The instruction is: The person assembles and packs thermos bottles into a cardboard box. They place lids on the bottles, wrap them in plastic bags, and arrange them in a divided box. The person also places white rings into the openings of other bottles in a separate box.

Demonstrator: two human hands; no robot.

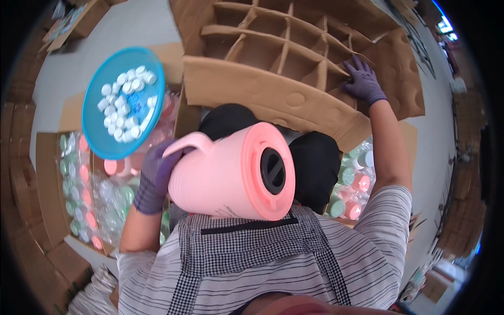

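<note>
A pink plastic jug (212, 177) lies on its side across my lap, its round base with a black centre disc facing right. My left hand (157, 173), in a purple glove, holds it near the handle; some fingers are hidden behind it. Ahead of me is an open cardboard box (275, 84) with cardboard dividers forming several compartments. My right hand (364, 80), gloved too, rests with spread fingers on the dividers at the box's right end. A blue plastic basin (92, 118) at the left holds many small white caps (120, 102).
Open cartons with plastic-wrapped pink, green and white items (78, 189) stand at my left. Another carton of wrapped pink and green items (352, 179) is at my right. Stacked brown boxes (23, 157) line the far left, and an open box (78, 23) sits at the upper left.
</note>
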